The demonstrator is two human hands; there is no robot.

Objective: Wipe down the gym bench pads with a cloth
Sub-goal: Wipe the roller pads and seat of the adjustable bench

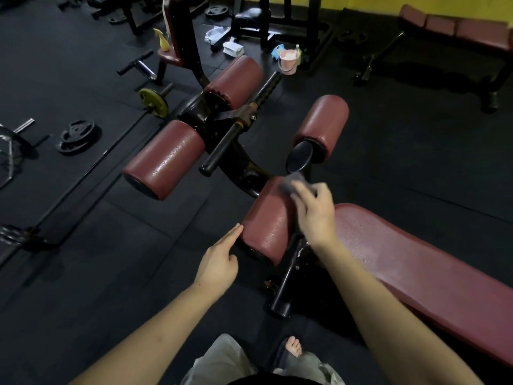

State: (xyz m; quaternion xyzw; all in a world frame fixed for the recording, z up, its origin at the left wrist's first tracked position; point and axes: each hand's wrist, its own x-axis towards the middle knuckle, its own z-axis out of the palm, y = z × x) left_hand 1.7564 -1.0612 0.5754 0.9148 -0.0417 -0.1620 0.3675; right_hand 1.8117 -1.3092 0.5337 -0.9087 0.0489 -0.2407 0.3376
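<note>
A dark red roller pad [268, 220] sits at the head of the long red bench pad [422, 262]. My right hand [315, 211] holds a grey cloth [291, 183] against the top of this roller; the cloth is blurred. My left hand [220, 259] has straight fingers, and its fingertips touch the roller's near left end. Three more red rollers stand beyond: one at left [166, 157], one farther back [236, 81], one at right [323, 122].
A black metal frame with a handle bar [238, 126] links the rollers. A pink bucket [288, 61], a yellow spray bottle [163, 40] and white packages lie on the black floor behind. Weight plates [77, 136] and a barbell are at left. Another red bench [458, 29] stands top right.
</note>
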